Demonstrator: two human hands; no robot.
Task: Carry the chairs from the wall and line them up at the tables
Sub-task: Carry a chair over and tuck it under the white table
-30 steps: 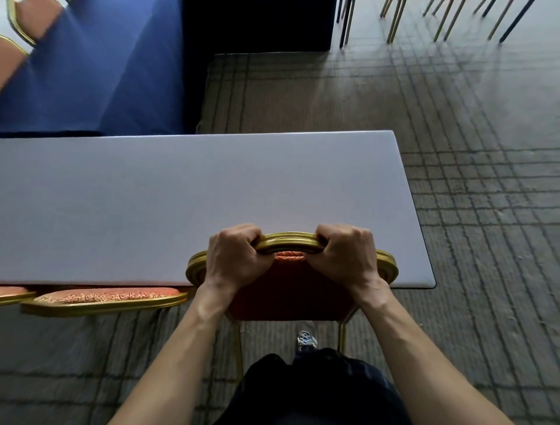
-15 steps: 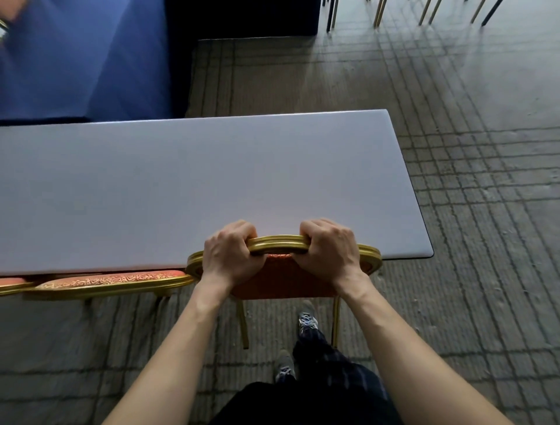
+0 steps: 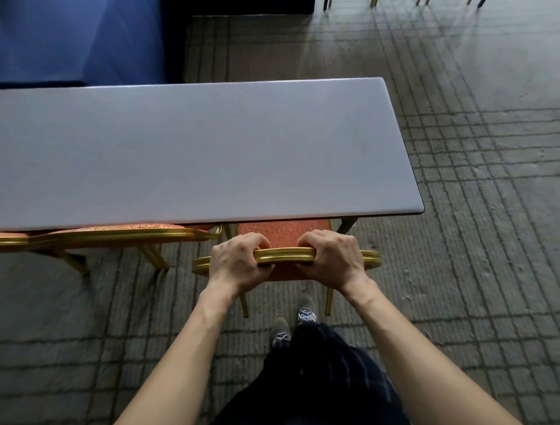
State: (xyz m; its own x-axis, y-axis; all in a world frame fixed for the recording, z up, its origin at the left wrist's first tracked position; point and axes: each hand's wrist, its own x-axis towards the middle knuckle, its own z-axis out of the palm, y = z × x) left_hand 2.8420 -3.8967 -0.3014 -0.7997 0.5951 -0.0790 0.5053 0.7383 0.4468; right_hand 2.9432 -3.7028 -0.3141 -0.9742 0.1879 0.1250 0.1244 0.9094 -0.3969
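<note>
A gold-framed chair [image 3: 285,256] with an orange-red patterned seat stands at the near edge of the grey table [image 3: 194,151], near its right end. The seat's front goes under the tabletop. My left hand [image 3: 238,262] and my right hand [image 3: 331,258] both grip the curved gold top rail of its backrest, fingers curled over the rail. To the left, a second chair of the same kind [image 3: 121,235] is tucked against the table edge.
A blue-draped table [image 3: 75,39] stands beyond the grey one at the upper left. Thin chair legs [image 3: 372,3] show at the top right. Grid-patterned carpet [image 3: 485,182] covers the floor to the right. My feet [image 3: 294,324] are just behind the chair.
The chair in my hands sits lower and farther back from the table edge than before, so its seat now shows. My view has tilted down and I have stepped back.
</note>
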